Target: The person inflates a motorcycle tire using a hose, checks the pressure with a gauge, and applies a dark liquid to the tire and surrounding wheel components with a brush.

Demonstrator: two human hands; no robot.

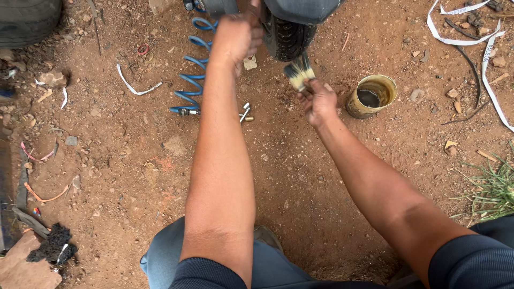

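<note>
Counting left to right, there was one black fibrous wad on the red dirt ground, one blue coiled hose, one small metal fitting, one knobby black tyre, one paintbrush and one rusty round tin of dark liquid. The left hand curled its fingers around the tyre's edge. The right hand gripped the brush handle tight, pale bristles splayed and dirty, just below the tyre, near the tin
</note>
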